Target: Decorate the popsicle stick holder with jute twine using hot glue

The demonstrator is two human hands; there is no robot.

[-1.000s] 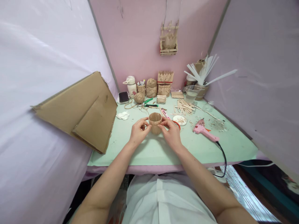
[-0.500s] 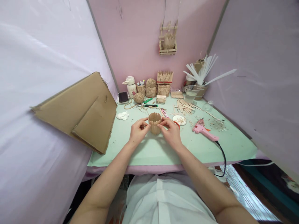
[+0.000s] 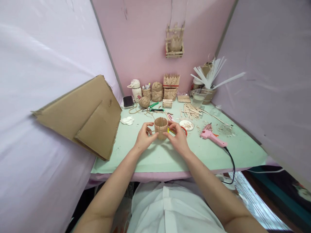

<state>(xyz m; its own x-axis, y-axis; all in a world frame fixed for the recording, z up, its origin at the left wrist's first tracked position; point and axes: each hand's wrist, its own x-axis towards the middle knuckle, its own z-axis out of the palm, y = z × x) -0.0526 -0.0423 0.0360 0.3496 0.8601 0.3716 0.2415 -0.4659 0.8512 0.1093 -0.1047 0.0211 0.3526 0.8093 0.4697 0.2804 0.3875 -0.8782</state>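
Note:
A small round cup made of upright wooden sticks [image 3: 161, 126] stands open side up between my hands. My left hand [image 3: 145, 136] grips its left side, the thumb pressed on the front wall. On the other side my right hand [image 3: 178, 136] holds the cup with thumb in front and fingers at the side. Red-handled scissors [image 3: 186, 130] lie partly hidden behind my right hand. The cup's underside and some fingertips are hidden.
A pink glue gun [image 3: 213, 138] with a black cord lies right, near a white dish [image 3: 186, 125] and loose sticks [image 3: 190, 110]. Green-handled pliers [image 3: 156, 110] and a twine ball [image 3: 144, 102] are behind. Cardboard [image 3: 97, 123] leans at left.
Both thumbs have moved inward and lower across the cup's front. More of the red scissors handle and a yellow part now show beside my right hand. The cup has stayed nearly in place.

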